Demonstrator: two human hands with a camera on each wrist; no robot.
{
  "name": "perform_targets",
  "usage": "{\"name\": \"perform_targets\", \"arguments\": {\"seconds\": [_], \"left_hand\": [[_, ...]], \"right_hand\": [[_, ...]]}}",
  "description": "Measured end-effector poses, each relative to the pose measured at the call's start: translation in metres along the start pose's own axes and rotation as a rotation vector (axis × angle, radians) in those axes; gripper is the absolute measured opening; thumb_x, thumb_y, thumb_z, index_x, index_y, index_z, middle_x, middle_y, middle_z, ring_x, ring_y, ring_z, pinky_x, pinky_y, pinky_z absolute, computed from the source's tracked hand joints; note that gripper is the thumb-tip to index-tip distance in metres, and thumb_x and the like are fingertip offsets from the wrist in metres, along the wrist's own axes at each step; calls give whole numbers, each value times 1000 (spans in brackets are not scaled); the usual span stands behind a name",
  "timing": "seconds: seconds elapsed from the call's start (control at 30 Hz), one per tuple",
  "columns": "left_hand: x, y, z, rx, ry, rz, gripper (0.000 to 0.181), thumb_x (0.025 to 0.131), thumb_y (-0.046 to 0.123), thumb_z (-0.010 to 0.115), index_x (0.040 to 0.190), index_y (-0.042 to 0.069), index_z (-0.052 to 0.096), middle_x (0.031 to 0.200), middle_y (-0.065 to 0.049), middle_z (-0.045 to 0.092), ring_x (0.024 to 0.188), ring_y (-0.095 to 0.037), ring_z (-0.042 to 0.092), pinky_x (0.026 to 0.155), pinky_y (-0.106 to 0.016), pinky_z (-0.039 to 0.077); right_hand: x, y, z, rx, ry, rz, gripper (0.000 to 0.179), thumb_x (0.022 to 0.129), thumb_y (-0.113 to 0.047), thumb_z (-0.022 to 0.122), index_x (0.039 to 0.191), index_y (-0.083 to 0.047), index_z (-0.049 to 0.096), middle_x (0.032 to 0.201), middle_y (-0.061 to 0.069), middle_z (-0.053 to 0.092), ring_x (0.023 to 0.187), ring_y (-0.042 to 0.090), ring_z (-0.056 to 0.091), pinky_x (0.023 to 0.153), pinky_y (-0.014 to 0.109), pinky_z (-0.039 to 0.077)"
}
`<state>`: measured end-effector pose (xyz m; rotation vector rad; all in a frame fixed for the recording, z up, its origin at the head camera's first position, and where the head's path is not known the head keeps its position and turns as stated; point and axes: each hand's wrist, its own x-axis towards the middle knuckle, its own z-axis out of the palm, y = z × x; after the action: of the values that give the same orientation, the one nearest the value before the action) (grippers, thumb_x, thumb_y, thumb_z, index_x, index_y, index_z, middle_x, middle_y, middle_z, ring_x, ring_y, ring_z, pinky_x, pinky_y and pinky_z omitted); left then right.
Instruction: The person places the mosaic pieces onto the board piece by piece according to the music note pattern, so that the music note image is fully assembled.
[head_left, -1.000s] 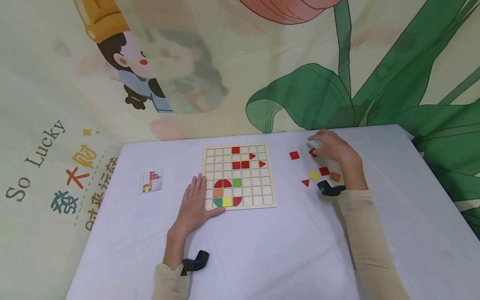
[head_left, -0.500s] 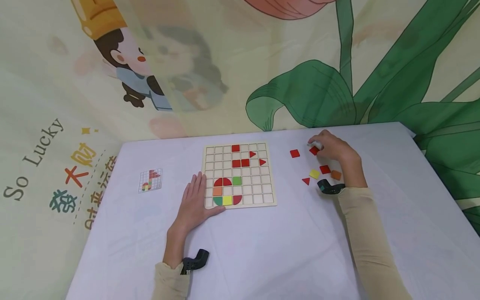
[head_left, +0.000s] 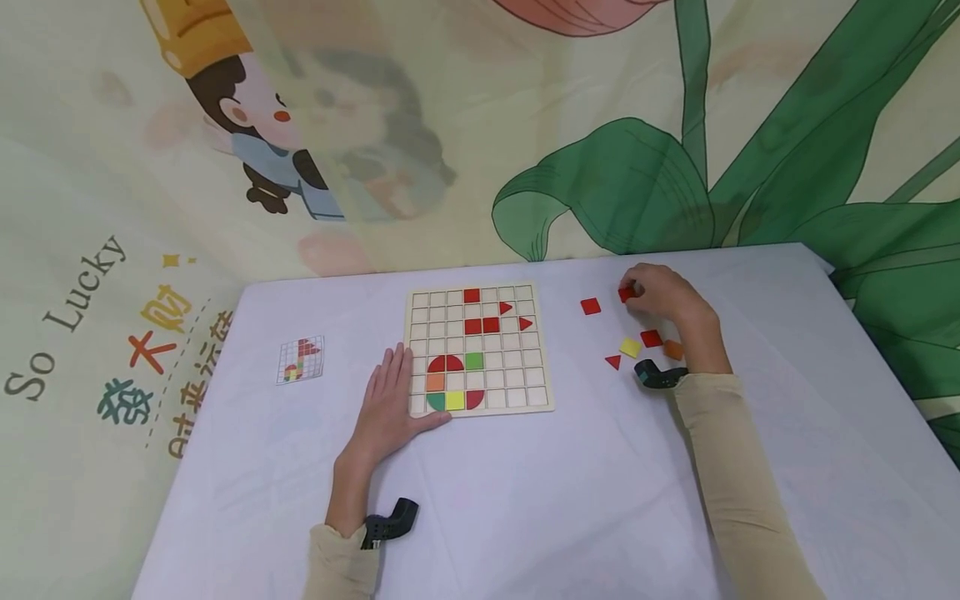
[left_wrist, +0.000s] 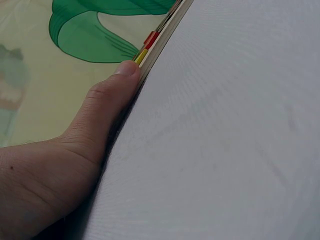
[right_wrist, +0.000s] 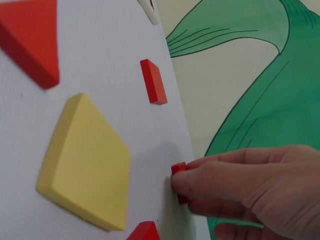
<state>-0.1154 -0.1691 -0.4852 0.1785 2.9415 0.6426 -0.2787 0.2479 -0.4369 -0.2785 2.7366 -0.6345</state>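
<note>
My right hand (head_left: 663,296) pinches a small red block (head_left: 626,295) between thumb and fingers at the table's far right. In the right wrist view, the thumb covers much of that block (right_wrist: 177,167). My left hand (head_left: 384,417) lies with straight fingers along the left edge of a wooden grid board (head_left: 517,379), its thumb at the near edge. The left wrist view shows the thumb (left_wrist: 112,92) against the board's side. On the grid sit red squares, red triangles (head_left: 526,323), red rounded pieces, and green, orange and yellow (head_left: 455,401) pieces.
Loose pieces lie right of the board: a red square (head_left: 591,306), another red square (head_left: 651,338), a yellow square (head_left: 630,348), an orange square (head_left: 672,350) and a red triangle (head_left: 613,362). A pattern card (head_left: 300,361) lies at the left. A printed curtain hangs behind the table.
My right hand's fingers have closed on the red block, which has shifted slightly towards the far edge. The left hand stays at the board.
</note>
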Motion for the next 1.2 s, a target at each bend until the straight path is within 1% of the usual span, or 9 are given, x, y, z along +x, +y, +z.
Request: {"name": "perform_targets", "arguments": {"seconds": [0.1, 0.17, 0.33, 0.43, 0.53, 0.67, 0.8, 1.03, 1.2], "left_hand": [[0, 1, 0, 0, 4, 5, 118, 75, 59, 73, 156, 3, 7, 165, -15, 5, 153, -33, 0, 124, -53, 9], [0, 1, -1, 7, 4, 3, 118, 75, 59, 73, 156, 3, 8, 165, -15, 5, 153, -34, 1, 123, -53, 9], [-1, 1, -3, 7, 2, -2, 118, 76, 58, 73, 155, 2, 8, 165, -16, 5, 153, -35, 2, 123, -53, 10], [0, 1, -5, -3, 12, 2, 117, 75, 57, 74, 155, 2, 9, 164, -16, 6, 153, -35, 2, 123, -54, 10], [0, 0, -4, 3, 18, 11, 117, 75, 57, 74, 155, 1, 9, 164, -17, 7, 152, -35, 3, 123, -54, 11], [-1, 0, -2, 13, 10, 14, 117, 75, 58, 73, 155, 1, 9, 164, -17, 8, 153, -35, 3, 123, -54, 11], [-1, 1, 0, 4, 14, 13, 118, 75, 59, 74, 155, 2, 9, 164, -16, 8, 153, -34, 2, 123, -54, 11], [-1, 1, 0, 19, 14, 13, 118, 74, 59, 73, 155, 2, 9, 164, -16, 7, 153, -34, 2, 123, -54, 11], [-2, 0, 0, 26, 14, 11, 118, 74, 59, 73, 155, 2, 9, 164, -16, 8, 153, -34, 3, 123, -54, 11]], "right_hand": [[1, -2, 0, -3, 41, -23, 29, 88, -8, 68, 115, -1, 63, 112, 19, 61, 103, 34, 53, 88, 50, 53], [2, -8, 1, 12, 88, -73, 25, 88, -11, 68, 112, -2, 65, 109, 17, 62, 101, 32, 55, 86, 48, 53], [8, -54, 12, 54, 194, -281, 20, 88, -17, 67, 106, -9, 70, 107, 11, 63, 96, 26, 58, 79, 40, 52], [13, -91, 25, 17, 156, -402, 19, 88, -19, 68, 105, -12, 73, 105, 7, 64, 93, 23, 59, 77, 36, 52], [19, -120, 39, -26, 61, -464, 18, 88, -19, 69, 104, -13, 75, 104, 5, 64, 92, 20, 59, 79, 34, 51], [29, -145, 53, -62, -17, -467, 18, 89, -20, 71, 104, -14, 77, 105, 4, 65, 93, 18, 59, 83, 32, 52], [39, -157, 63, -123, -10, -488, 17, 89, -21, 70, 103, -14, 77, 104, 5, 67, 94, 17, 60, 84, 31, 53], [45, -165, 73, -227, 4, -474, 14, 92, -18, 66, 99, -15, 78, 104, 4, 67, 98, 19, 60, 83, 34, 54], [45, -163, 77, -228, 28, -477, 14, 92, -17, 66, 101, -14, 78, 106, 4, 68, 101, 19, 60, 85, 34, 55]]}}
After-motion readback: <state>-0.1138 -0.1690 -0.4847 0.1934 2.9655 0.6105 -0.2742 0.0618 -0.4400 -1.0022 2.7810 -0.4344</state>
